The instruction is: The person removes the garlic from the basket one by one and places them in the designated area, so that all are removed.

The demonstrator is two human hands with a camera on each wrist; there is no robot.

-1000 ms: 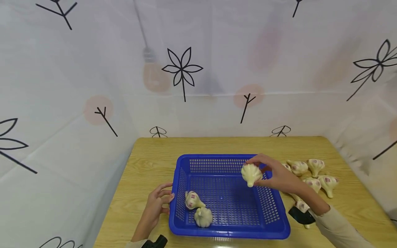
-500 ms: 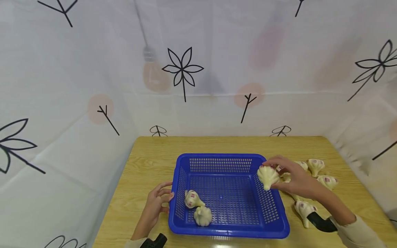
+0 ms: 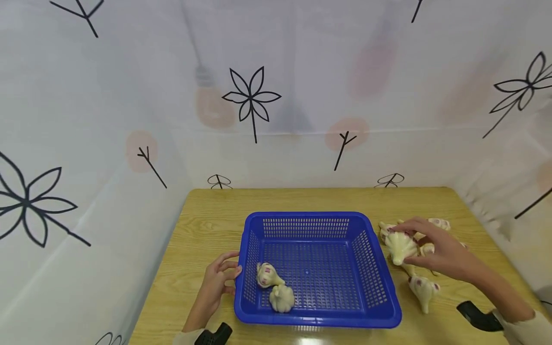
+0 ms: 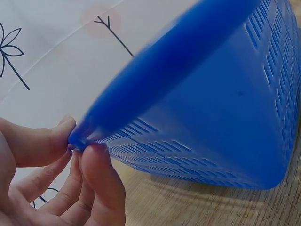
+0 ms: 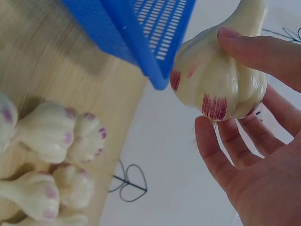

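Note:
My right hand (image 3: 444,251) pinches a garlic bulb (image 3: 400,247) between thumb and fingers, to the right of the blue basket (image 3: 316,322). In the right wrist view that garlic bulb (image 5: 221,75) is cream with purple-red patches, its stem pointing up. My left hand (image 3: 215,282) is at the basket's left side; in the left wrist view its thumb and fingers pinch the basket's rim (image 4: 82,139). Inside the basket, near its front left corner, lie two bulbs: a purple-marked garlic bulb (image 3: 268,275) and a plain whitish garlic bulb (image 3: 282,299).
Several more garlic bulbs (image 5: 47,132) lie on the wooden table (image 3: 207,206) right of the basket, partly hidden by my right hand in the head view. One garlic bulb (image 3: 424,290) lies nearest the front. A patterned white cloth (image 3: 293,105) hangs behind and beside the table.
My right hand has carried the garlic bulb rightward, from over the basket's right part to above the bulbs on the table. The left hand and the bulbs in the basket have stayed put.

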